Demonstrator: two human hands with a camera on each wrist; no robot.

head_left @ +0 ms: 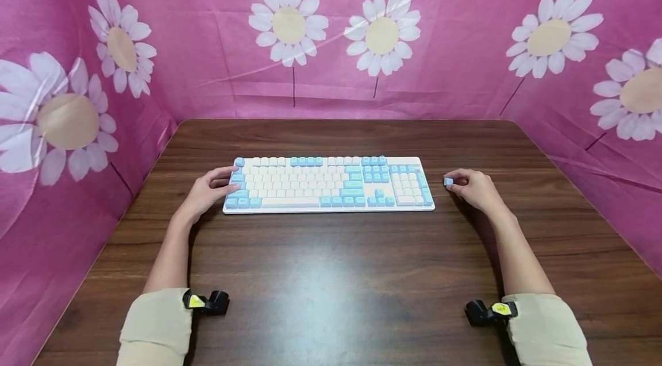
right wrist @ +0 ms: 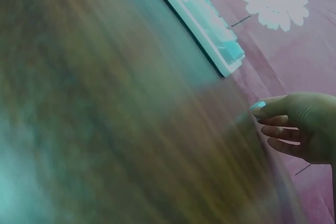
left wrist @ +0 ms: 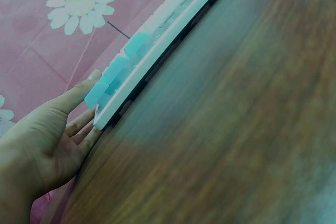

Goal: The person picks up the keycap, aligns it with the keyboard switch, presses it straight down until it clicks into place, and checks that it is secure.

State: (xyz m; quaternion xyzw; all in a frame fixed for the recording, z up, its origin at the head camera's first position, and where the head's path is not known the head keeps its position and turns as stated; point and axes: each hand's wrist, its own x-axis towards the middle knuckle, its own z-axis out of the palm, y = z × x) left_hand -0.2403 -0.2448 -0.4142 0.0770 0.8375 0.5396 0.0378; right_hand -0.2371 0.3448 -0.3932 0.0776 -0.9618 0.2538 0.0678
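Note:
A white keyboard [head_left: 289, 201] with white and light blue keys lies flat on the wooden table. My left hand [head_left: 206, 192] grips its left end; in the left wrist view the thumb [left wrist: 86, 88] reaches over the blue keys and the other fingers are at the end edge, partly hidden. Beyond the keyboard's right end, my right hand [head_left: 474, 188] pinches a small light blue keycap [head_left: 448, 181] between thumb and fingertips. That keycap [right wrist: 258, 105] is apart from the keyboard [right wrist: 227, 70] in the right wrist view, where the remaining fingers are loosely bent.
The brown table [head_left: 320, 274] extends in front of the keyboard and to both sides. Pink cloth [head_left: 331, 90] with white daisies hangs around its back and sides. Black wrist cameras sit on the left [head_left: 209, 301] and right [head_left: 486, 311] forearms, over beige sleeves.

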